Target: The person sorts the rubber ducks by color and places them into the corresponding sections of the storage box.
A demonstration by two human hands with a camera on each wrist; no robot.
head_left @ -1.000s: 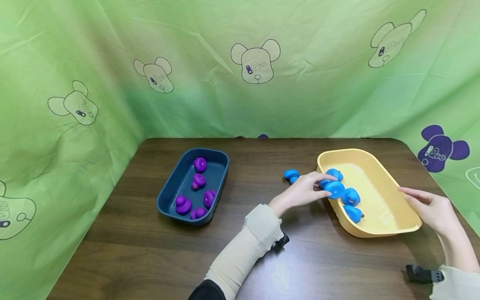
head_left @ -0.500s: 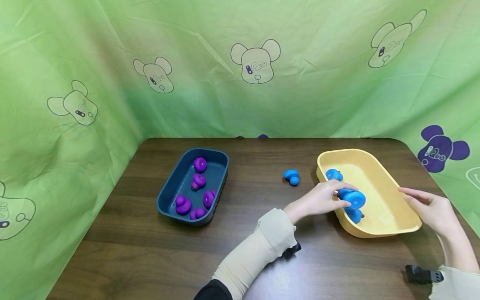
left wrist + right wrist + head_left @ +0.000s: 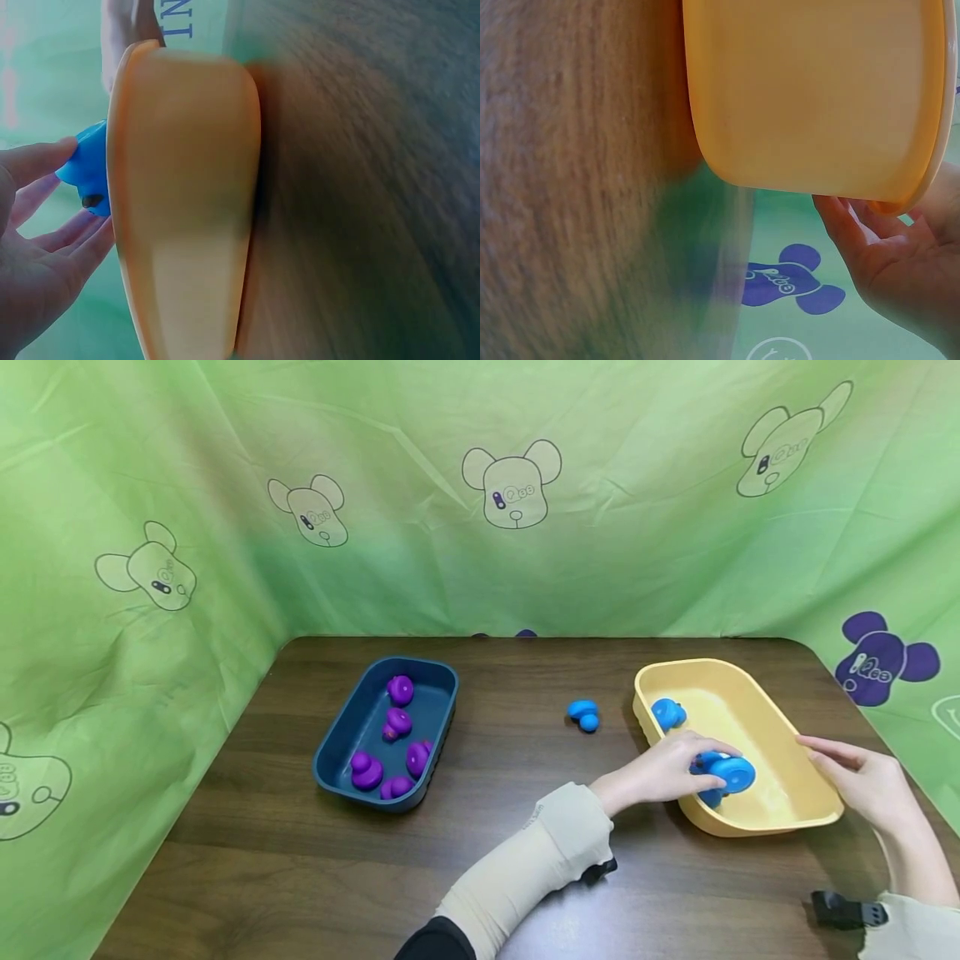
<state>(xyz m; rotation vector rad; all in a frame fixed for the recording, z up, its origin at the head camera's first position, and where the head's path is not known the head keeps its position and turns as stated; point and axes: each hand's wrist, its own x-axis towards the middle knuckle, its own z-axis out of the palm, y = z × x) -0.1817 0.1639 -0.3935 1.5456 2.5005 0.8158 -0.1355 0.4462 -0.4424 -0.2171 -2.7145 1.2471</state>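
In the head view my left hand (image 3: 667,768) reaches over the near-left rim of a yellow bin (image 3: 772,752) and pinches a blue rubber duck (image 3: 735,774), its flat round base facing up. The left wrist view shows the thumb on that duck, just beyond the bin's rim. Another blue duck (image 3: 667,713) lies by the bin's left wall; blue ducks under my fingers are partly hidden. My right hand (image 3: 873,785) grips the bin's right rim, fingertips against its outer side in the right wrist view.
One blue duck (image 3: 583,714) lies tipped on the brown table (image 3: 517,693) left of the yellow bin. Farther left stands a dark blue bin (image 3: 335,739) with several purple ducks (image 3: 367,771). A green printed curtain (image 3: 420,552) encloses the back and sides.
My left hand has carried the duck rightward from above the yellow bin's left rim to farther inside it and nearer me. The right hand has kept its place on the rim.
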